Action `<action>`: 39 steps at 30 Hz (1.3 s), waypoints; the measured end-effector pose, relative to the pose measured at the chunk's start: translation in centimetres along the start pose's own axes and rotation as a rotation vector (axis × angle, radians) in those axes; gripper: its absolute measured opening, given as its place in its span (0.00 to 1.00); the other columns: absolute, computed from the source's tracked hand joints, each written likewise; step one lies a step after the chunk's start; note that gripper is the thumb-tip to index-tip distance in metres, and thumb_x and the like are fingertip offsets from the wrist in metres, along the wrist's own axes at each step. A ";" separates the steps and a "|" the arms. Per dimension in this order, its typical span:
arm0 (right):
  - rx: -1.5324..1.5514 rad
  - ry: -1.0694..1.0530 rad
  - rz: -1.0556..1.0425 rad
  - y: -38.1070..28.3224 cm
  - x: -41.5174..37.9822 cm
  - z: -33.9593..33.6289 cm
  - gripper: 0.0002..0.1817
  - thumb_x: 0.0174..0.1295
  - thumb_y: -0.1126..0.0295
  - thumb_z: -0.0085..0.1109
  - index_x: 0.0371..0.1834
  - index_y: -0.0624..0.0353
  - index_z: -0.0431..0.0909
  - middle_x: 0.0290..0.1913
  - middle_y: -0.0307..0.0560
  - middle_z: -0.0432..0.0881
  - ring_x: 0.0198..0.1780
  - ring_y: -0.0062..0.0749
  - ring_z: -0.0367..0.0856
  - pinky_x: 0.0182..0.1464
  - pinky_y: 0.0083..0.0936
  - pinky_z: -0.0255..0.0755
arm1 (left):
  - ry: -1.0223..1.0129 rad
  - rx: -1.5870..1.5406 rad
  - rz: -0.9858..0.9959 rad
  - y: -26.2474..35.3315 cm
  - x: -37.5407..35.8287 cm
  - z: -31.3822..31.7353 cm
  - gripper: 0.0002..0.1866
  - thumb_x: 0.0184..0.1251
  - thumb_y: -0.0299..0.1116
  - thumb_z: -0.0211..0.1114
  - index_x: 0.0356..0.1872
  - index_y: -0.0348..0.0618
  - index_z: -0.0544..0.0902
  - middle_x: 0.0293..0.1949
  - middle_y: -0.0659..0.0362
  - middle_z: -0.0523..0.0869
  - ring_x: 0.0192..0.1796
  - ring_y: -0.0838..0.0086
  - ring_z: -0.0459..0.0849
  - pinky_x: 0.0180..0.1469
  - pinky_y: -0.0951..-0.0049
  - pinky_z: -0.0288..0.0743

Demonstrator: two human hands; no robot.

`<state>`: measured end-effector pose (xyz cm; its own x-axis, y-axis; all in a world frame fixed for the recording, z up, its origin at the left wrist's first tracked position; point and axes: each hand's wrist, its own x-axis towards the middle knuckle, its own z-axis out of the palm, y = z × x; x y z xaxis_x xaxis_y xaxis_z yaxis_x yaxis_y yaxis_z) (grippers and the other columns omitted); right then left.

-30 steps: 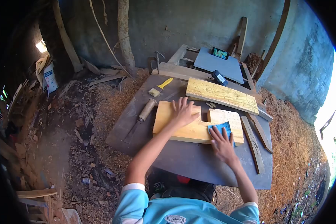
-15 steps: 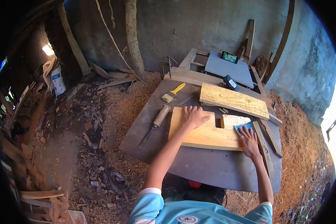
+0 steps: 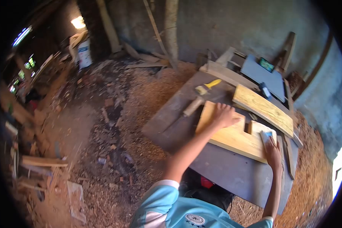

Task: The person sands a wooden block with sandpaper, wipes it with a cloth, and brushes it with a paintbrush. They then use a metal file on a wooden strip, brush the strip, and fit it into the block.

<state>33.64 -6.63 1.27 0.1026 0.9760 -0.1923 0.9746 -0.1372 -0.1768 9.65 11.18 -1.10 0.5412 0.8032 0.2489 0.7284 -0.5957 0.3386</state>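
Yellow-toned notched board (image 3: 236,140) lies on the desk (image 3: 228,163), bare room along its near edge. The left hand (image 3: 225,116), grip wide, rests by its far edge; the right hand (image 3: 273,152) touches blue sandpaper (image 3: 269,134) near the right end, its grip too blurred to tell. Beyond sits a carved board (image 3: 263,107).

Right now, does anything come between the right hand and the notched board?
Yes: a blue sheet lies under the fingers of the right hand, at the right end of the notched board. Nothing else visible stands between them.
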 end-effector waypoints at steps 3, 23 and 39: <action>-0.283 0.366 -0.469 -4.4 -3.1 1.1 0.24 0.57 0.80 0.45 0.60 0.67 0.63 0.61 0.62 0.66 0.61 0.47 0.68 0.64 0.35 0.59 | -0.029 -0.025 -0.008 0.2 0.3 -0.1 0.34 0.54 0.62 0.54 0.45 0.37 0.79 0.47 0.47 0.79 0.54 0.56 0.72 0.58 0.54 0.55; -0.016 0.199 -0.350 1.0 0.7 -0.1 0.31 0.47 0.87 0.45 0.60 0.60 0.66 0.61 0.59 0.67 0.64 0.54 0.61 0.68 0.47 0.49 | -0.114 -0.036 -0.037 -0.3 0.1 1.1 0.36 0.57 0.61 0.51 0.51 0.35 0.74 0.52 0.44 0.75 0.60 0.51 0.67 0.65 0.45 0.46; -0.125 0.368 -0.453 1.8 1.5 3.5 0.28 0.48 0.83 0.51 0.58 0.58 0.69 0.53 0.56 0.75 0.60 0.45 0.68 0.66 0.45 0.54 | -0.126 -0.034 -0.055 0.0 0.3 0.4 0.36 0.57 0.60 0.51 0.54 0.34 0.72 0.55 0.44 0.73 0.63 0.51 0.64 0.66 0.46 0.45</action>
<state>34.85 -5.99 -2.69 -0.2889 0.9301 0.2267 0.9510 0.3060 -0.0434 9.96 11.46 -1.37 0.5510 0.8267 0.1142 0.7449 -0.5489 0.3793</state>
